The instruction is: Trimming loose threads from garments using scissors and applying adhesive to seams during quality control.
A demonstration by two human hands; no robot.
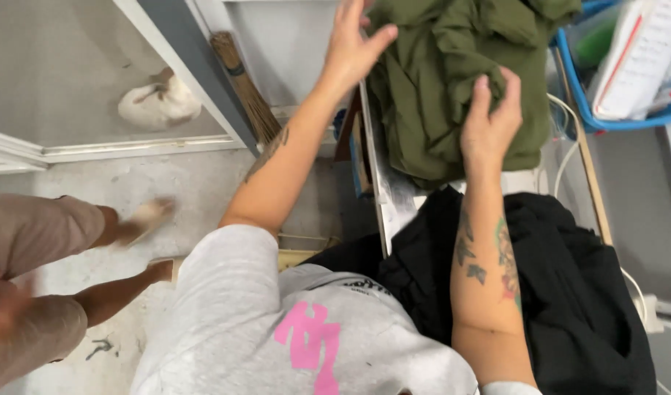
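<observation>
An olive green garment (pixel 438 80) lies bunched on a surface at the top middle of the head view. My right hand (pixel 489 121) grips a fold of it on its right side, fingers curled into the cloth. At the garment's upper left edge my left hand (pixel 353 44) is raised, fingers spread, touching or just beside the cloth. A black garment (pixel 562 285) lies under my right forearm, nearer to me.
A blue basket (pixel 580 88) with papers stands at the top right. A broom (pixel 244 88) leans by a door frame at the left. Another person's legs (pixel 50 249) are at the left on the concrete floor. White cables (pixel 566 157) run along the right.
</observation>
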